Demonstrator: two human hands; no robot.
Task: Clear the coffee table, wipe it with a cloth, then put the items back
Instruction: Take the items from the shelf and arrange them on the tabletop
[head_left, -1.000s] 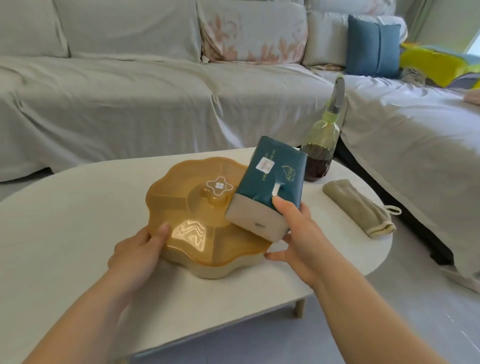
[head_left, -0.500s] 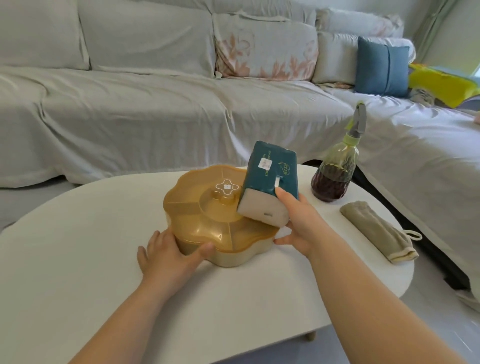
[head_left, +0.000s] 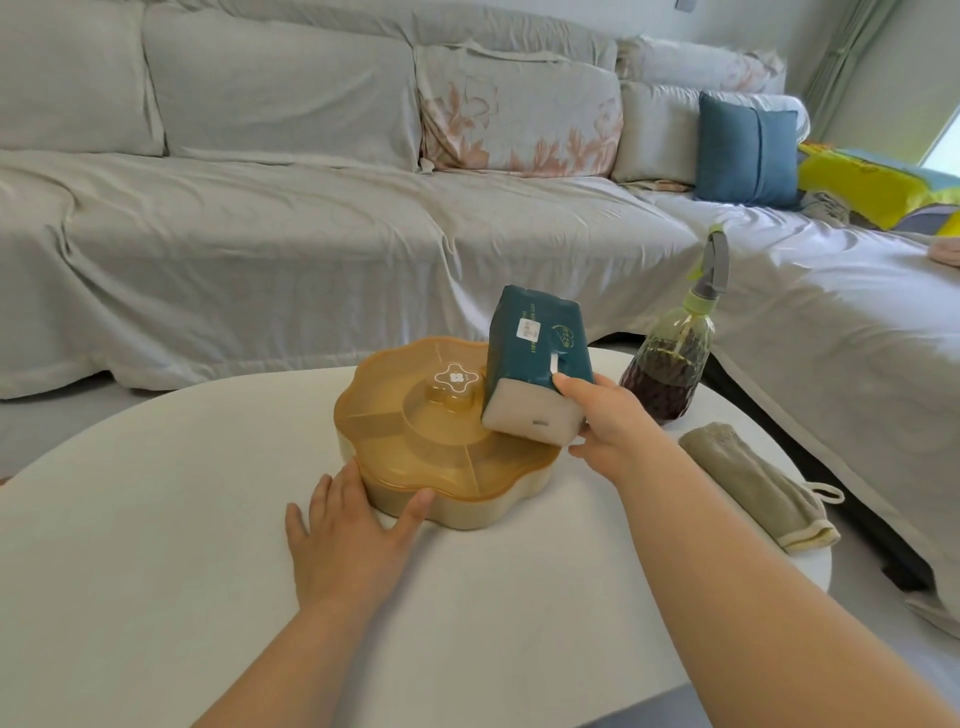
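head view: our right hand (head_left: 605, 426) grips the tissue pack (head_left: 537, 371), tilted on the amber snack box (head_left: 441, 441) mid coffee table (head_left: 156, 519) | left hand (head_left: 353, 530) open, fingers spread against the box's near edge | spray bottle (head_left: 670, 364) and folded cloth (head_left: 753, 486) at right

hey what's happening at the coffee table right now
A person is handling two things on the white coffee table. The right hand holds a teal tissue pack tilted, its lower end over the amber snack box. The left hand lies open against the box's near edge. A spray bottle and a folded cloth sit at the right.
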